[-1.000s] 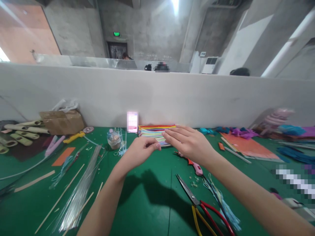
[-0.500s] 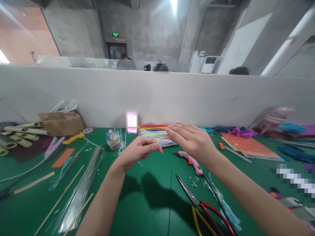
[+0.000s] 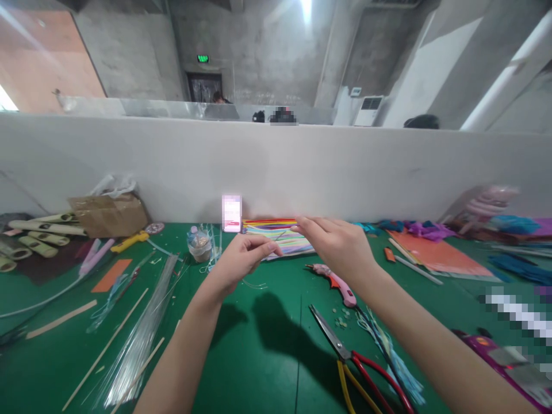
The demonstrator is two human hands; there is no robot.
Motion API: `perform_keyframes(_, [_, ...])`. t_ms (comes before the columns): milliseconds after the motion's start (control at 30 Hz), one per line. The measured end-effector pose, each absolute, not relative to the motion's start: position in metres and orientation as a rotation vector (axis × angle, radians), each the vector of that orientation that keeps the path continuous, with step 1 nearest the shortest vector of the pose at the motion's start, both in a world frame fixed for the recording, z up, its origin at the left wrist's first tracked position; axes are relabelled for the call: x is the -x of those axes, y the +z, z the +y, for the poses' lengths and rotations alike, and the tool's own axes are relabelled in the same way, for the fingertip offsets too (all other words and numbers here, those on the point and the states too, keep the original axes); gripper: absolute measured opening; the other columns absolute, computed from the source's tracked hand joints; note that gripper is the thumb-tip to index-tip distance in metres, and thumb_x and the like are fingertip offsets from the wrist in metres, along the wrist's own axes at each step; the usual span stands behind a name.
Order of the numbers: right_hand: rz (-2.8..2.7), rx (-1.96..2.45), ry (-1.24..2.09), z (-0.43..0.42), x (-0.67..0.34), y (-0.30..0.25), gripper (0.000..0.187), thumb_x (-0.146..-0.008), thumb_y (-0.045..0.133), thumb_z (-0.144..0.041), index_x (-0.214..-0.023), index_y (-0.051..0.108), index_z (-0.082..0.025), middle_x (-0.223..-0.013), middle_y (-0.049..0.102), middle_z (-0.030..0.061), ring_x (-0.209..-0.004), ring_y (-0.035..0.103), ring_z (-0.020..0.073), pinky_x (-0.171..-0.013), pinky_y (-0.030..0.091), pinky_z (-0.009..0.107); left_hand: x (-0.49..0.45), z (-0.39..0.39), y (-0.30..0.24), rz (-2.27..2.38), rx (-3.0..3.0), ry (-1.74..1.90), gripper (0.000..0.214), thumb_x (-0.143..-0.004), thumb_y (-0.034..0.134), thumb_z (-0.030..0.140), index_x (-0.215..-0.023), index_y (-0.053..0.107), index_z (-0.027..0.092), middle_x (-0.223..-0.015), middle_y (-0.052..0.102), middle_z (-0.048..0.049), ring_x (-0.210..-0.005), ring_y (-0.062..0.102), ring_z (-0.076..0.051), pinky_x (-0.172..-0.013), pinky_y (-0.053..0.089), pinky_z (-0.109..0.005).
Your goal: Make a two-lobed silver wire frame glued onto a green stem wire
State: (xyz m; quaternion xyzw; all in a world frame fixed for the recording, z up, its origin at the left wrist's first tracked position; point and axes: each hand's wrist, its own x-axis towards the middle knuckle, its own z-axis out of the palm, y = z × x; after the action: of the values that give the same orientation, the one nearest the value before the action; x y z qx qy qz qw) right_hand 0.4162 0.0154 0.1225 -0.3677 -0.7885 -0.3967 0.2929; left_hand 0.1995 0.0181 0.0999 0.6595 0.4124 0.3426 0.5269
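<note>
My left hand (image 3: 244, 259) is held above the table with thumb and fingers pinched together. Opposite it, my right hand (image 3: 338, 238) has its fingers bent and pressed together, the tips pointing at the left hand. A faint thin line seems to run between the two sets of fingertips, too fine to name. Below the left hand a clear thin strand (image 3: 255, 285) curves over the green table. Behind the hands lies a bundle of coloured strips (image 3: 276, 230). Nearest the right hand is a pink glue gun (image 3: 338, 282). Scissors (image 3: 338, 344) with red and yellow handles lie partly open.
Clear plastic strands (image 3: 142, 339) and thin wooden strips lie at left. A phone (image 3: 232, 214) leans on the white partition (image 3: 181, 167) beside a small bottle (image 3: 199, 246). A cardboard box (image 3: 110, 213) stands back left. Light-blue tassels (image 3: 399, 362) and an orange sheet (image 3: 448, 256) are at right.
My right fingers have curled inward from a flatter pose and shifted slightly. The left hand has turned a little and moved slightly left. The view has shifted slightly.
</note>
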Motion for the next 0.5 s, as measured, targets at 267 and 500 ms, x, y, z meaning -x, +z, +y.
perform_keyframes(267, [-1.999, 1.219, -0.96, 0.013, -0.407, 0.112, 0.027, -0.101, 0.049, -0.028, -0.111, 0.069, -0.014, -0.082, 0.078, 0.0075, -0.062, 0.07, 0.0162, -0.05, 0.037, 0.026, -0.2, 0.019, 0.099, 1.052, -1.561, 0.839, 0.034, -0.095, 0.059, 0.038, -0.121, 0.06, 0.017, -0.121, 0.063, -0.0091, -0.101, 0.065, -0.021, -0.085, 0.056, -0.043])
perform_keyframes(500, [-1.931, 1.414, -0.691, 0.012, -0.402, 0.108, 0.024, -0.098, 0.052, -0.027, -0.095, 0.073, -0.014, -0.073, 0.076, 0.0106, -0.056, 0.068, 0.0197, -0.048, 0.026, 0.028, -0.198, 0.021, 0.1, 1.114, -1.553, 0.876, 0.034, -0.095, 0.06, 0.038, -0.122, 0.06, 0.017, -0.121, 0.063, -0.0091, -0.101, 0.065, -0.022, -0.086, 0.056, -0.043])
